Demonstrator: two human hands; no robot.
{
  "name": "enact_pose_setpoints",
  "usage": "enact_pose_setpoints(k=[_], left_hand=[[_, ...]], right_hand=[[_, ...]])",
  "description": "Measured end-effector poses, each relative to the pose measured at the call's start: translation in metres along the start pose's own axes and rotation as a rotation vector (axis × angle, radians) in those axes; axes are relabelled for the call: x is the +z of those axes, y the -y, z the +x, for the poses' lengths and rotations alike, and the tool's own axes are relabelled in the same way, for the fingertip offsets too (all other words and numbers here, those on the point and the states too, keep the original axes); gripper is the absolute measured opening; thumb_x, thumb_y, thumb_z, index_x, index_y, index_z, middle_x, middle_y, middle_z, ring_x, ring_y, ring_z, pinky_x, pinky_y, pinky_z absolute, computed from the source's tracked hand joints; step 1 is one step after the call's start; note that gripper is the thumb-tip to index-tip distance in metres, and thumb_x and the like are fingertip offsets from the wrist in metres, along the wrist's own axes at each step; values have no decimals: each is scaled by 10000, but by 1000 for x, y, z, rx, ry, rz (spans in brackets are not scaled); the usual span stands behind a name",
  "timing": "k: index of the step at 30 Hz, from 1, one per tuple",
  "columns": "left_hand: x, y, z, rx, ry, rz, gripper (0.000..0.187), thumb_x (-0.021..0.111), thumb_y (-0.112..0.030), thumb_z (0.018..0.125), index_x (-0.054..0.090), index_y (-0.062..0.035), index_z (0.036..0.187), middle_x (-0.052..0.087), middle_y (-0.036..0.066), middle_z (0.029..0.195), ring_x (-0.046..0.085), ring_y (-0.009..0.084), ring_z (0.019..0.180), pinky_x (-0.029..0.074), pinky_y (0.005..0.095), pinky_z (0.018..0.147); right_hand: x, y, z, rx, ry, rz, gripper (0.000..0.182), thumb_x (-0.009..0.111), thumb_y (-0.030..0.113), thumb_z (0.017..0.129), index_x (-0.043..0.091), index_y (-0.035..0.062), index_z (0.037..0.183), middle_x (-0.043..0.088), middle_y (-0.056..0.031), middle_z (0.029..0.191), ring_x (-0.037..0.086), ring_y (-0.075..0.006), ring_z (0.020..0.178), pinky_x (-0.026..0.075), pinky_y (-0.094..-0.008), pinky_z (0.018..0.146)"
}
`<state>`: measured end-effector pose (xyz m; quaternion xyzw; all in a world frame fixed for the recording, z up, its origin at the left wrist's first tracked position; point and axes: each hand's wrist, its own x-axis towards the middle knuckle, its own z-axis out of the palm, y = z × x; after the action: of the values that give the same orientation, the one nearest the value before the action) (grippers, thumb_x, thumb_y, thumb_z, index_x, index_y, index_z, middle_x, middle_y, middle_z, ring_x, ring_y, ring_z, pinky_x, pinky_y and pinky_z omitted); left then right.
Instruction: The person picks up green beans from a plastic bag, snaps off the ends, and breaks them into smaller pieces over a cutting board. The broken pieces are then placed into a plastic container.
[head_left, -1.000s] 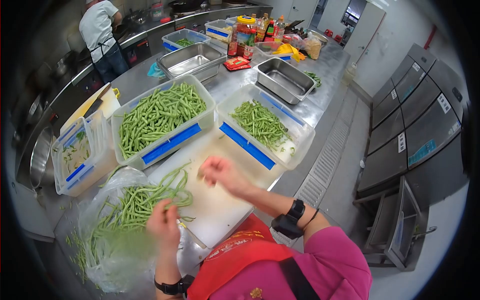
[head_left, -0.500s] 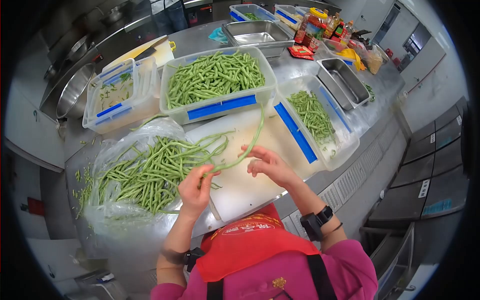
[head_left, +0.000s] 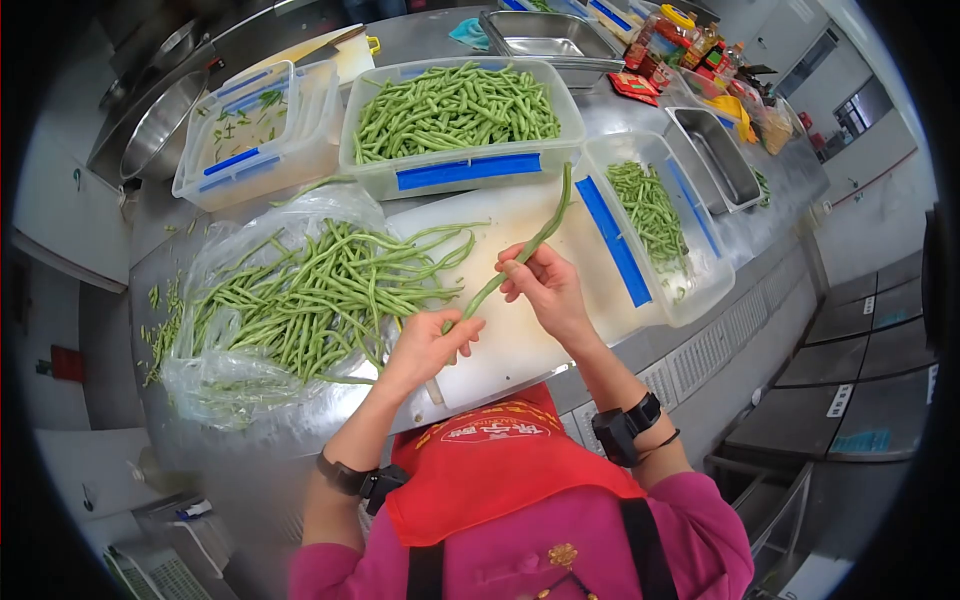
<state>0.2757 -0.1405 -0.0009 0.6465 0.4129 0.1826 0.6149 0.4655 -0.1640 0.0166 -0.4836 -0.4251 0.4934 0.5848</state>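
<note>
A long green bean [head_left: 546, 232] runs diagonally above the white cutting board [head_left: 500, 345]. Its lower end is in my left hand [head_left: 432, 345], whose fingers are closed on it. Farther up, my right hand [head_left: 547, 288] pinches the same bean between thumb and fingers, and the tip sticks up toward the big tub. Left of the board, a heap of long beans [head_left: 310, 290] spills from an open clear plastic bag [head_left: 215, 385]. Short bean pieces [head_left: 455, 115] fill the large clear tub [head_left: 365, 180] behind the board. A second tub [head_left: 700, 290] at the right holds fewer pieces [head_left: 648, 210].
A tub with scraps [head_left: 250, 170] stands at the back left, beside a metal bowl [head_left: 165, 125]. A knife [head_left: 325, 50] lies on a board behind. Metal trays [head_left: 555, 45] [head_left: 715, 160] and sauce bottles [head_left: 705, 50] stand at the back and right.
My right hand, open beside the bean before, has closed on it. My left hand has moved slightly right and down. The view has shifted, so the table's contents appear higher.
</note>
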Motion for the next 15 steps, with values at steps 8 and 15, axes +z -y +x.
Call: enact_pose_setpoints(k=[8, 15], left_hand=[[5, -11, -6, 717, -118, 389, 182, 573, -173, 851, 605, -10, 778, 569, 89, 632, 538, 127, 496, 380, 270, 441], [-6, -8, -6, 121, -28, -576, 196, 516, -200, 884, 554, -87, 1039, 541, -4, 689, 476, 72, 475, 331, 178, 397]], right_hand=[[-23, -13, 12, 193, -38, 244, 209, 540, 137, 877, 552, -19, 1015, 596, -48, 830, 512, -55, 626, 439, -194, 537], [-22, -30, 9, 261, 28, 130, 216, 556, 144, 867, 551, 8, 1034, 617, -60, 875, 536, -68, 662, 441, -203, 595]])
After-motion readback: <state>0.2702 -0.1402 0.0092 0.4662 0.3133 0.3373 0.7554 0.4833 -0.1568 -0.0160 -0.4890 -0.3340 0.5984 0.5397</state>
